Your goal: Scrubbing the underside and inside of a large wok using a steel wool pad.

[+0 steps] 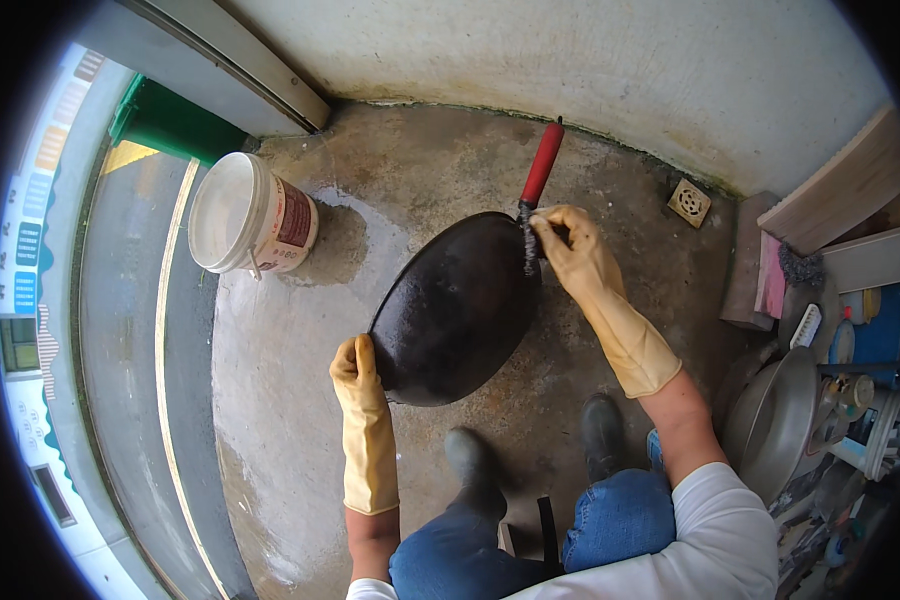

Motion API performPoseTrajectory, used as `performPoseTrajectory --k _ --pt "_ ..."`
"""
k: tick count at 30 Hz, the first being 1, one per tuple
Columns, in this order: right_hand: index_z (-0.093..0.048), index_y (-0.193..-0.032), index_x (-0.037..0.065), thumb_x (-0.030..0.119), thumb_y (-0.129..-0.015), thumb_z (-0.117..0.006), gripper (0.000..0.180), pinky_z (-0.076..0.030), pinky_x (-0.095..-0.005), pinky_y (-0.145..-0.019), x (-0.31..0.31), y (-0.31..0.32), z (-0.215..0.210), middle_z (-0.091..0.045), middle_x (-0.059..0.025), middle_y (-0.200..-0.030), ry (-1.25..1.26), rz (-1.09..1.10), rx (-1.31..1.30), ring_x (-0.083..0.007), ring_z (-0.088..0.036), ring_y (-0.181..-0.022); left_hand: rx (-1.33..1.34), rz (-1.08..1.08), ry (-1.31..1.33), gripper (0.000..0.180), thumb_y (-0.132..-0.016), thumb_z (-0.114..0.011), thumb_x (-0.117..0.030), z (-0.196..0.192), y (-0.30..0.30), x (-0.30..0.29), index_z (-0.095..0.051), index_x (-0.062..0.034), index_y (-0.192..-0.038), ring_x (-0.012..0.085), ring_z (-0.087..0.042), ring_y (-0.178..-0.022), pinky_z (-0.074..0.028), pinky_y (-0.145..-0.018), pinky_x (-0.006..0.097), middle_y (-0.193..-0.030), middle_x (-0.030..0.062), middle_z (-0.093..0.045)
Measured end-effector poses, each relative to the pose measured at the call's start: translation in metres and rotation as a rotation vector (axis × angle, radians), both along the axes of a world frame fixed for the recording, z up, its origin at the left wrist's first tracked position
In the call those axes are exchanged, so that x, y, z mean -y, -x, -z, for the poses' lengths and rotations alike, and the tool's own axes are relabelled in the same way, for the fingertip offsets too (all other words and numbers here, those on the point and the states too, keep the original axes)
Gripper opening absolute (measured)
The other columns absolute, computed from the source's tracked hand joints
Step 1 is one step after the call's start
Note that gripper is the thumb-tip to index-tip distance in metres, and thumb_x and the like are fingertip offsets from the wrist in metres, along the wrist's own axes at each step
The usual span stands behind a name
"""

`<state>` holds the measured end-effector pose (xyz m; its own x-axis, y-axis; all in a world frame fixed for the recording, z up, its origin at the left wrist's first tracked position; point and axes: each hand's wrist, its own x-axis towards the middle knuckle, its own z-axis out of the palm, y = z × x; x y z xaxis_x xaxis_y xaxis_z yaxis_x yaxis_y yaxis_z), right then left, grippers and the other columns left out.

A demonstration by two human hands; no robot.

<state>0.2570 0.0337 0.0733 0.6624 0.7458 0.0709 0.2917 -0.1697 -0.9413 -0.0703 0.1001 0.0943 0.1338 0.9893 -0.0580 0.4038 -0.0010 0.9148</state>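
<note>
A black wok [450,320] with a red handle [542,165] is tilted in front of me above the wet concrete floor. The handle points away toward the wall. My left hand [354,362], in a yellow rubber glove, is closed on the wok's near left rim. In a matching glove, my right hand [568,245] pinches a grey steel wool scourer [527,240] against the base of the handle, where it joins the wok. Part of the scourer is hidden by the fingers.
A white bucket [225,215] stands to the left, near a green bin [175,120]. A floor drain [688,203] lies near the wall at the far right. Along the right side are a brush [806,326], a metal basin [770,420], boards [845,180] and bottles.
</note>
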Motion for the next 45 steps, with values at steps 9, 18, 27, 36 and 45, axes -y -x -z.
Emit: performPoseTrajectory --k 9,18,27,36,45 --pt "-0.061 -0.09 0.002 0.018 -0.095 -0.062 0.016 -0.05 -0.0394 -0.075 0.0 0.044 -0.016 -0.061 -0.0151 -0.086 -0.236 -0.1 0.232 -0.0326 -0.06 -0.08 -0.135 -0.024 0.034 0.035 -0.097 -0.064 -0.03 -0.022 -0.032 0.007 -0.063 -0.001 -0.078 0.0058 -0.042 -0.063 -0.036 -0.056 0.026 -0.064 -0.0035 -0.052" --pt "-0.059 -0.092 0.004 0.029 -0.096 -0.064 0.025 -0.05 -0.0417 -0.066 -0.014 0.006 -0.01 -0.063 -0.0192 -0.092 0.18 -0.017 0.1 -0.0354 -0.065 -0.077 -0.214 -0.108 0.022 0.033 -0.095 -0.066 -0.031 -0.032 -0.066 0.028 -0.069 0.0017 -0.089 0.0084 -0.056 -0.069 -0.046 -0.067 0.026 -0.072 0.0027 -0.066" --pt "-0.062 -0.089 0.005 0.035 -0.096 -0.058 0.032 -0.049 -0.0444 -0.07 -0.045 -0.021 -0.042 -0.065 -0.0213 -0.095 0.471 -0.177 0.085 -0.0383 -0.065 -0.085 -0.241 -0.125 0.029 0.032 -0.096 -0.065 -0.029 -0.04 -0.075 0.033 -0.069 0.0012 -0.088 0.0106 -0.059 -0.07 -0.048 -0.068 0.029 -0.072 0.0073 -0.067" --pt "-0.066 -0.085 -0.001 0.028 -0.086 -0.068 0.03 -0.05 -0.044 -0.065 -0.017 0.043 -0.077 -0.062 -0.0181 -0.073 -0.186 -0.496 0.596 -0.0369 -0.062 -0.071 -0.259 -0.003 -0.058 0.027 -0.095 -0.067 -0.023 -0.05 -0.089 0.039 -0.069 0.0028 -0.087 0.0226 -0.064 -0.066 -0.05 -0.066 0.035 -0.076 0.0175 -0.069" --pt "-0.068 -0.088 0.001 0.014 -0.088 -0.065 0.014 -0.048 -0.0422 -0.063 -0.014 0.022 -0.069 -0.062 -0.0167 -0.074 -0.195 -0.319 0.517 -0.0366 -0.06 -0.068 -0.209 0.084 -0.113 0.024 -0.093 -0.068 -0.021 -0.047 -0.098 0.036 -0.068 0.002 -0.086 0.0219 -0.061 -0.064 -0.047 -0.062 0.034 -0.072 0.016 -0.065"
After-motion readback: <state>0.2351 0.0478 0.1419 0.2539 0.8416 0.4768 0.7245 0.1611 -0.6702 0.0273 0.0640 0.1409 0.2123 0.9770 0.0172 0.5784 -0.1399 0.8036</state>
